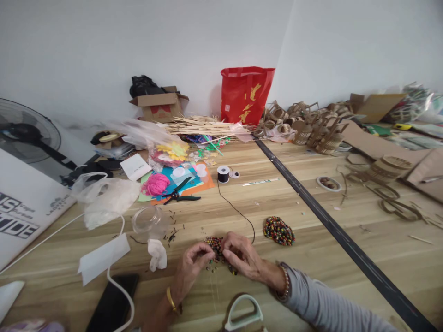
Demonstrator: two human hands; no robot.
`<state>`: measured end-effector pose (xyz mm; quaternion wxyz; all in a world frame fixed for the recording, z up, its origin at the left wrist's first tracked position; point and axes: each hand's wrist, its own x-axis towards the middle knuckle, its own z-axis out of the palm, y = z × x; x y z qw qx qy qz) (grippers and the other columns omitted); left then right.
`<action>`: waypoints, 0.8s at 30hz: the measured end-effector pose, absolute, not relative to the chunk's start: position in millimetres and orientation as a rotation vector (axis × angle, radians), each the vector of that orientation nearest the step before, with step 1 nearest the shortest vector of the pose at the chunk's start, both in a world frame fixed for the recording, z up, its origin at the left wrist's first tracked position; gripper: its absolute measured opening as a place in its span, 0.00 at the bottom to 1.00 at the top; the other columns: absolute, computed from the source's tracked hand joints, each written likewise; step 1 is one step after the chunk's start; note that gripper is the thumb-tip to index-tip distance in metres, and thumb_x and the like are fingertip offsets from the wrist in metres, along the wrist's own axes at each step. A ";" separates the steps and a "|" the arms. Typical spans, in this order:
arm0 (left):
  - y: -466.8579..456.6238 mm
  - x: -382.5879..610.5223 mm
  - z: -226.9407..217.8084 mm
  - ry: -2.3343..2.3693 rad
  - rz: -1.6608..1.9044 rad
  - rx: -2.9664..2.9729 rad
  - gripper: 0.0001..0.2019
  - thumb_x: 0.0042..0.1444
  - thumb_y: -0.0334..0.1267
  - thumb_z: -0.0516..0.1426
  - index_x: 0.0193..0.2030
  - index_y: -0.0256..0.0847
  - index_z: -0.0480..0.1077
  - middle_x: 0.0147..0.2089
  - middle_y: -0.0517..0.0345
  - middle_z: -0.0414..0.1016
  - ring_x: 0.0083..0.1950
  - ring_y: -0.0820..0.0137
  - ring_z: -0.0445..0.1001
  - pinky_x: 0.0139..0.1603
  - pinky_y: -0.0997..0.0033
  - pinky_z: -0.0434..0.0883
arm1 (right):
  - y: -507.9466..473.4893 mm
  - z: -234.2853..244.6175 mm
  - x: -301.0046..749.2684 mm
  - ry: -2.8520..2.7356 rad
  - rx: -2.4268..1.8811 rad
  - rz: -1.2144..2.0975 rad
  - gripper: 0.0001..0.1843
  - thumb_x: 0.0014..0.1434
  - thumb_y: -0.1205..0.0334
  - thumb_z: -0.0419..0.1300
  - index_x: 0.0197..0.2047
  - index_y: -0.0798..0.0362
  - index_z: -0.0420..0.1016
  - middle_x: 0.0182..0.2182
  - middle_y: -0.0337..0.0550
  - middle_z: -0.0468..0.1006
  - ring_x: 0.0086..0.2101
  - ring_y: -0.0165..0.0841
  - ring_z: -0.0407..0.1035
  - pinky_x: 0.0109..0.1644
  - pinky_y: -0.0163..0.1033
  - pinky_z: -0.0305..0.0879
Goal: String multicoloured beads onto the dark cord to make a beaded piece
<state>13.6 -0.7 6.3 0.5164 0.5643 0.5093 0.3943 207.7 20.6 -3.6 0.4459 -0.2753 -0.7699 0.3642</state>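
My left hand [194,262] is closed, thumb and forefinger pinched together over a pile of small multicoloured beads [213,240]. Close beside it, my right hand [243,256] makes a similar pinch. What sits between the fingertips is too small to make out. A black cord [238,210] runs from a white-ended spool [223,174] down to my right hand, where it passes out of sight. Several loose beads [212,268] lie below the fingertips. To the right, a coiled heap of strung beads [278,230] rests on the wooden table [297,286].
A pale green handle [245,313] sits near the front edge. Leftward are a clear jar [149,221], crumpled tissue [157,255], a dark phone [112,302] and black pliers [179,193]. A bowl [328,184] and small woven baskets [321,133] stand right, past a black strip [311,207].
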 end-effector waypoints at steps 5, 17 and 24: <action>0.4 14.5 6.2 1.220 0.951 1.348 0.08 0.49 0.40 0.61 0.25 0.38 0.72 0.26 0.59 0.73 0.31 0.68 0.69 0.35 0.72 0.66 | 19.1 -0.5 208.3 -1.881 -0.742 0.987 0.16 0.65 0.50 0.52 0.36 0.55 0.70 0.28 0.41 0.71 0.28 0.30 0.65 0.31 0.33 0.62; 0.1 16.9 3.4 1.230 0.943 1.406 0.08 0.48 0.40 0.61 0.24 0.38 0.72 0.25 0.58 0.73 0.30 0.67 0.69 0.35 0.71 0.66 | 22.4 -2.8 203.1 -2.000 -0.627 0.902 0.10 0.65 0.59 0.56 0.36 0.55 0.74 0.29 0.45 0.76 0.31 0.33 0.69 0.35 0.36 0.66; 1.0 17.8 3.9 1.255 0.938 1.439 0.08 0.49 0.40 0.60 0.24 0.38 0.72 0.25 0.59 0.73 0.29 0.68 0.70 0.33 0.72 0.66 | 23.0 -9.9 202.9 -2.017 -0.627 0.871 0.09 0.65 0.60 0.56 0.37 0.55 0.74 0.30 0.45 0.76 0.32 0.33 0.69 0.36 0.36 0.66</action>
